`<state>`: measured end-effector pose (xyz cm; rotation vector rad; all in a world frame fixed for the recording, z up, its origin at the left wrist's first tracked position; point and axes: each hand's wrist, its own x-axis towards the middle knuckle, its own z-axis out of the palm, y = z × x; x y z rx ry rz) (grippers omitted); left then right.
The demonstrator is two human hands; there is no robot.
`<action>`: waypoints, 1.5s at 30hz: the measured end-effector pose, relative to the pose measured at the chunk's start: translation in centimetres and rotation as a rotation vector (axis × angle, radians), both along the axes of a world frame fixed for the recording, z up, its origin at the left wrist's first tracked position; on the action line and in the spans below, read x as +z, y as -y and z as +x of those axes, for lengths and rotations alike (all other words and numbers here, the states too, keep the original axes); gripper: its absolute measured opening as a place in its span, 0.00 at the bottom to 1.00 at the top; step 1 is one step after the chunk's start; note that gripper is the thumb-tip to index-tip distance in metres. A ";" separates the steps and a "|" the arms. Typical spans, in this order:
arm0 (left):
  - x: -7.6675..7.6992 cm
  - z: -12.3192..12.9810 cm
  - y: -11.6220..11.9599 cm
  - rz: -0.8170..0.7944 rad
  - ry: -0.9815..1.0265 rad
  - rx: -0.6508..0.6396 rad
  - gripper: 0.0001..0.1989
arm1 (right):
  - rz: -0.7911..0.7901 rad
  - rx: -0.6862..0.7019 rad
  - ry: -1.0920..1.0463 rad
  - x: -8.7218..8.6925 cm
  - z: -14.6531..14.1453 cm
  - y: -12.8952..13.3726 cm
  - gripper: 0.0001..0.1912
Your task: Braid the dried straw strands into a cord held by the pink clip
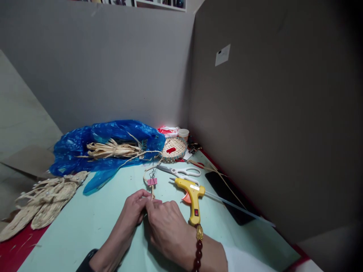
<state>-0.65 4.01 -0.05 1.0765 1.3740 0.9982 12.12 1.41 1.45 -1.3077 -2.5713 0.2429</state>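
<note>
A pink binder clip (152, 182) grips a thin straw-coloured cord (152, 192) on the pale green table top. My left hand (136, 206) pinches the cord just below the clip, fingertips together. Pressed against it, my right hand (170, 224) is closed on the same cord, and its fingertips are mostly hidden behind its knuckles. From the clip, a loose length of the cord curves up towards a woven basket (177, 148). Right of my hands lies a yellow glue gun (195, 194) with a long clear glue stick in it. White-handled scissors (184, 172) rest beyond it.
A blue plastic bag (110, 127) holds a tied bundle of dry husk strips (113, 149). Woven straw slippers (52, 200) lie at the left edge. A black phone-like slab (229, 198) and a paper cup (183, 133) sit by the grey partition (255, 113).
</note>
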 end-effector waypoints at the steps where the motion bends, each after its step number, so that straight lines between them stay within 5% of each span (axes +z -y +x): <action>1: 0.1 -0.1 0.1 -0.014 0.017 -0.005 0.10 | -0.004 0.020 -0.009 0.1 0.2 0.0 0.16; 10: -0.1 -0.7 -0.1 -0.063 0.151 -0.034 0.15 | -0.086 0.043 -0.128 1.7 1.9 -1.4 0.08; 13: -0.2 -0.9 -0.1 -0.062 0.184 -0.041 0.15 | -0.078 -0.111 -0.305 1.7 1.9 -1.7 0.10; 16: -0.3 -1.0 -0.2 -0.060 0.206 -0.075 0.16 | -0.173 -0.216 -0.446 1.2 2.0 -2.3 0.09; 20: -0.3 -1.0 -0.1 -0.050 0.194 -0.129 0.18 | -0.385 -0.165 -0.488 -0.2 1.7 -3.4 0.12; 25: -0.5 -0.8 0.0 -0.014 0.164 -0.143 0.19 | -0.381 -0.179 -0.483 -0.9 1.1 -3.9 0.13; 45: 1.2 -0.9 0.8 0.222 -0.532 -0.193 0.10 | -0.326 -0.299 -0.575 -0.2 1.0 -4.3 0.08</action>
